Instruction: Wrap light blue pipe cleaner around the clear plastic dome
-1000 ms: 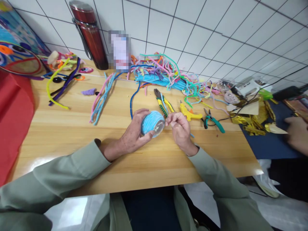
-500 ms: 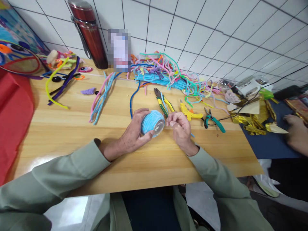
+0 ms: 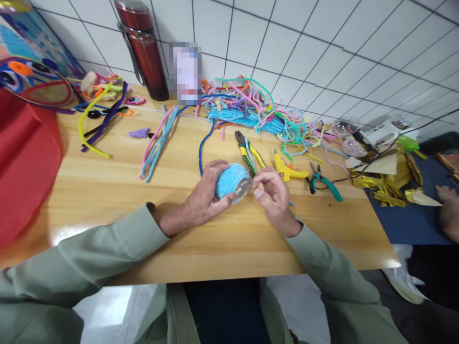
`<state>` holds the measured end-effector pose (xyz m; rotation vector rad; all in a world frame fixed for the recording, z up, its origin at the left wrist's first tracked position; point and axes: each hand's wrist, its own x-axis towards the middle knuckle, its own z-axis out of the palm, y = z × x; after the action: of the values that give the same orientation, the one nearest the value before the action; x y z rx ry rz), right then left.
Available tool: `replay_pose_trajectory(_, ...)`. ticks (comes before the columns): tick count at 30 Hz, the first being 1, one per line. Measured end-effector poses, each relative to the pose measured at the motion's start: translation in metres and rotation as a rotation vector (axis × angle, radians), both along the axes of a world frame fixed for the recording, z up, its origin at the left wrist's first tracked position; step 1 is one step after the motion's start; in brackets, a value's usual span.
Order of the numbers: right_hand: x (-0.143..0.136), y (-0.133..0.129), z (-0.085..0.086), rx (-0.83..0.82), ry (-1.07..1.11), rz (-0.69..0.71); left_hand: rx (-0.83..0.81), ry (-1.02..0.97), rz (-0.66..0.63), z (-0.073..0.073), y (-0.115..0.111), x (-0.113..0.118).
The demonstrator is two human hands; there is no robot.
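A round object wrapped in light blue pipe cleaner [image 3: 231, 180] has a clear, glassy end facing right. My left hand [image 3: 206, 198] is wrapped round it from the left, thumb below and fingers on top. Just right of the clear end, my right hand [image 3: 273, 198] is raised with its fingers curled and thumb and forefinger slightly apart; nothing shows between them. Behind the hands lie yellow-green pliers [image 3: 246, 150], a yellow glue gun [image 3: 289, 170] and teal pliers [image 3: 324, 182].
Piled pipe cleaners [image 3: 251, 107] line the wall, with a red thermos [image 3: 145, 52] and a blurred phone-like object [image 3: 187, 74] farther left. Red cloth [image 3: 27, 167] covers the left side. Gold foil [image 3: 398, 177] and another person's hand [image 3: 448, 210] are at the right.
The thumb and forefinger of my right hand have parted from their pinch. The view has shifted, so the table's things appear farther right. My left hand keeps its hold.
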<state>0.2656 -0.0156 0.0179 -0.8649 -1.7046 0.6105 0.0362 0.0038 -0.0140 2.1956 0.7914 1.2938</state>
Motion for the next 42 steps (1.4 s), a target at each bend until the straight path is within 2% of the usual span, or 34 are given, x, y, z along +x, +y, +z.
replay_pose_trajectory(3,0.004,-0.0059,0.0074,0.279,-0.299,-0.022,0.013,-0.019,-0.01,-0.001,0.0005,0.0022)
replay_pose_trajectory(6,0.0064,-0.0095,0.0109,0.418,-0.453,-0.015,0.023,-0.02,-0.007,-0.0004,0.0007,0.0033)
replay_pose_trajectory(18,0.0041,-0.0088,0.0076,0.481,-0.598,-0.002,0.027,-0.035,0.009,-0.0013,0.0014,0.0042)
replay_pose_trajectory(23,0.0065,-0.008,0.0063,0.429,-0.513,0.067,0.027,-0.031,-0.007,-0.0016,0.0019,0.0037)
replay_pose_trajectory(27,0.0089,-0.0059,0.0044,0.396,-0.419,0.061,0.025,-0.025,-0.016,-0.0016,0.0017,0.0038)
replay_pose_trajectory(35,0.0089,-0.0065,0.0073,0.469,-0.611,0.038,0.015,-0.042,-0.009,-0.0012,0.0014,0.0043)
replay_pose_trajectory(42,0.0108,-0.0069,0.0085,0.501,-0.489,0.04,0.008,-0.011,-0.015,0.0009,0.0005,0.0032)
